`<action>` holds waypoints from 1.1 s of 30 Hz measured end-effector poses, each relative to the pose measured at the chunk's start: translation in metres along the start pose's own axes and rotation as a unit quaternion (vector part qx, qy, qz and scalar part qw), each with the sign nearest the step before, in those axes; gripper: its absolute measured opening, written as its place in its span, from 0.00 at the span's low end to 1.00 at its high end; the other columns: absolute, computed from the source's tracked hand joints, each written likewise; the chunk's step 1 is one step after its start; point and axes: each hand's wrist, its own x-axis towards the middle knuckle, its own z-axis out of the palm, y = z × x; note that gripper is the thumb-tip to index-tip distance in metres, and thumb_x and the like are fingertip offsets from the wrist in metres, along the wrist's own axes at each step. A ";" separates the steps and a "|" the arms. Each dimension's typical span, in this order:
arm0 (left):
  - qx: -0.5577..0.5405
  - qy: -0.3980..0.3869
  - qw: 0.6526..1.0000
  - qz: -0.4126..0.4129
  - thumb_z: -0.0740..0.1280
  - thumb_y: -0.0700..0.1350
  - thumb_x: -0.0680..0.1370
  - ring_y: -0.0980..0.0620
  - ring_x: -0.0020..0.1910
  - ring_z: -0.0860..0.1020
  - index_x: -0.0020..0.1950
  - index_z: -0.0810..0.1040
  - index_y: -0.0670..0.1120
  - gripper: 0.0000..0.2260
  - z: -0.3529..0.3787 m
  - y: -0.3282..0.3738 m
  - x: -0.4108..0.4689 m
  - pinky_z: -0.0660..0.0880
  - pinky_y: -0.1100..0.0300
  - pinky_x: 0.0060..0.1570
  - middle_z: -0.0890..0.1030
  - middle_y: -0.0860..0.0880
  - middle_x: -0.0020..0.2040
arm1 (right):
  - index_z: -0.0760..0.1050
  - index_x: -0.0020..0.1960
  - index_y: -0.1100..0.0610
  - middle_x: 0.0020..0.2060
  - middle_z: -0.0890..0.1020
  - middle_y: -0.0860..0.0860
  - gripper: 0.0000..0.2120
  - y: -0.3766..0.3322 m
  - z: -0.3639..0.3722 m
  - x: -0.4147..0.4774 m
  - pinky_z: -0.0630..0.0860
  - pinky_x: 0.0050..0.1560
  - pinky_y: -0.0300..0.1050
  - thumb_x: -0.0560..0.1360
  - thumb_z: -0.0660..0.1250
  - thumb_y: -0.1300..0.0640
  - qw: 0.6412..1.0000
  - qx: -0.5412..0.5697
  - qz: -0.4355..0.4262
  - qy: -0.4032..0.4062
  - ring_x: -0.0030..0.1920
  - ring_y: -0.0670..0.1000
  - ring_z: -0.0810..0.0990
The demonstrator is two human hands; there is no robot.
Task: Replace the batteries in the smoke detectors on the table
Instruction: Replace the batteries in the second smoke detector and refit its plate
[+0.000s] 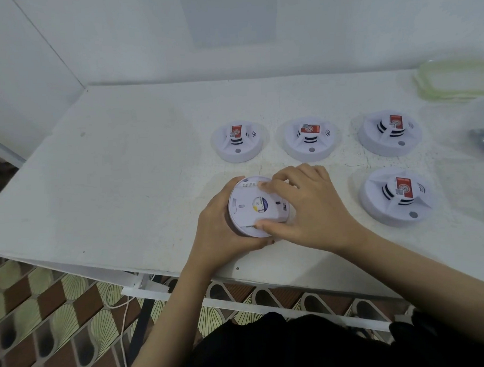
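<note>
Opening step, as judged: an inverted detector (251, 208) lay near the front edge of the counter (124, 174), back upward. The left hand (218, 231) gripped its left rim, fingers curled beneath. The right hand (311, 205) pinched its back between thumb and fingertips. The next move probably called for twisting or prying the back loose against the left hand's hold. Four other detectors (240, 141) stood face-up behind and to the right, apart.

green-rimmed clear container (458, 81) — far right corner | patterned tile floor (47, 316) — below | white cable (122, 332) over the tiles
</note>
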 end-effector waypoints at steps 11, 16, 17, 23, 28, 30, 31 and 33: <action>-0.124 0.059 0.990 -0.025 0.83 0.39 0.57 0.59 0.63 0.74 0.65 0.61 0.55 0.45 0.010 0.010 -0.003 0.75 0.66 0.54 0.72 0.55 0.64 | 0.65 0.66 0.45 0.57 0.73 0.42 0.32 -0.019 -0.011 0.006 0.76 0.51 0.36 0.67 0.69 0.36 0.895 0.372 0.231 -0.089 0.56 0.42 0.74; -0.086 0.028 0.995 0.035 0.82 0.45 0.59 0.70 0.68 0.63 0.72 0.63 0.41 0.46 0.013 0.026 0.005 0.65 0.74 0.62 0.61 0.75 0.66 | 0.66 0.66 0.46 0.59 0.77 0.50 0.38 -0.014 -0.021 0.010 0.78 0.52 0.43 0.61 0.77 0.43 0.785 0.518 0.328 -0.091 0.55 0.49 0.80; -0.088 0.022 0.995 0.037 0.82 0.46 0.59 0.70 0.69 0.63 0.72 0.63 0.40 0.47 0.013 0.027 0.007 0.63 0.74 0.63 0.60 0.75 0.66 | 0.68 0.65 0.47 0.57 0.78 0.52 0.35 -0.012 -0.021 0.010 0.78 0.53 0.47 0.62 0.78 0.46 0.752 0.558 0.341 -0.084 0.55 0.51 0.80; -0.133 -0.046 0.990 -0.024 0.79 0.53 0.63 0.59 0.66 0.73 0.71 0.68 0.47 0.39 0.015 0.019 0.011 0.71 0.63 0.63 0.75 0.56 0.66 | 0.79 0.55 0.61 0.52 0.81 0.59 0.21 -0.001 -0.024 0.001 0.75 0.37 0.50 0.74 0.54 0.51 0.472 0.811 0.340 -0.057 0.47 0.57 0.81; -0.155 -0.031 0.986 -0.052 0.79 0.49 0.63 0.55 0.63 0.76 0.68 0.72 0.50 0.35 0.014 0.013 0.007 0.75 0.52 0.61 0.79 0.56 0.63 | 0.75 0.64 0.55 0.58 0.80 0.56 0.20 0.015 -0.014 -0.007 0.80 0.45 0.55 0.76 0.54 0.56 0.526 0.769 0.359 -0.048 0.54 0.57 0.80; -0.161 -0.031 0.985 -0.054 0.80 0.46 0.64 0.53 0.63 0.76 0.69 0.71 0.49 0.35 0.013 0.010 0.007 0.75 0.48 0.61 0.79 0.55 0.63 | 0.69 0.69 0.47 0.61 0.79 0.53 0.20 0.021 -0.009 -0.010 0.81 0.41 0.56 0.77 0.58 0.53 0.558 0.746 0.361 -0.047 0.56 0.59 0.80; -0.162 -0.032 0.985 -0.058 0.80 0.44 0.64 0.52 0.64 0.76 0.70 0.71 0.47 0.36 0.014 0.009 0.007 0.75 0.46 0.61 0.78 0.53 0.64 | 0.68 0.69 0.46 0.61 0.78 0.53 0.23 0.023 -0.008 -0.012 0.80 0.42 0.56 0.75 0.63 0.50 0.569 0.741 0.351 -0.055 0.56 0.59 0.80; -0.169 -0.031 0.983 -0.071 0.80 0.43 0.64 0.49 0.64 0.76 0.71 0.68 0.45 0.39 0.014 0.005 0.007 0.75 0.43 0.61 0.78 0.50 0.65 | 0.67 0.69 0.46 0.61 0.78 0.53 0.31 0.024 -0.007 -0.016 0.80 0.44 0.53 0.68 0.72 0.51 0.604 0.725 0.320 -0.083 0.57 0.58 0.80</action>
